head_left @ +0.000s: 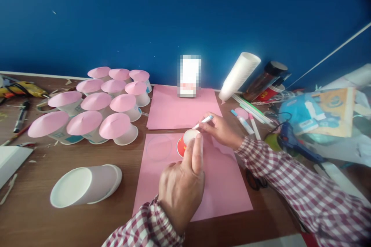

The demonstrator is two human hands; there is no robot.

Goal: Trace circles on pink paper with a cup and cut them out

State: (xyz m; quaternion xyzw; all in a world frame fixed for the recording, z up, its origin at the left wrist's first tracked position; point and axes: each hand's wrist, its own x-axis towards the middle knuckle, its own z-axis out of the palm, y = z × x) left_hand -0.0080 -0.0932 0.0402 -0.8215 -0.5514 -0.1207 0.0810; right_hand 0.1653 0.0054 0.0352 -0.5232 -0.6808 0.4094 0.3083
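A pink sheet (220, 185) lies on the brown table, with a faint circle (159, 148) drawn at its upper left. On the sheet, right of that circle, a red paper cup (181, 147) stands upside down, its white base up. My left hand (182, 181) presses on the cup with two fingers stretched over its base; its other fingers are partly hidden. Behind and right of the cup, my right hand (218, 129) is closed on a white pen (203, 122) with a light blue end. The pen's tip is beside the cup, hidden behind its upper edge.
Several cups with pink cone tops (84, 126) stand at the left. Nearer are white cups (101, 181) on their side. More pink paper (185, 114), a blurred phone-like object (189, 77) and a white cup stack (240, 75) are behind. At right lie pens and a blue glue gun (295, 142).
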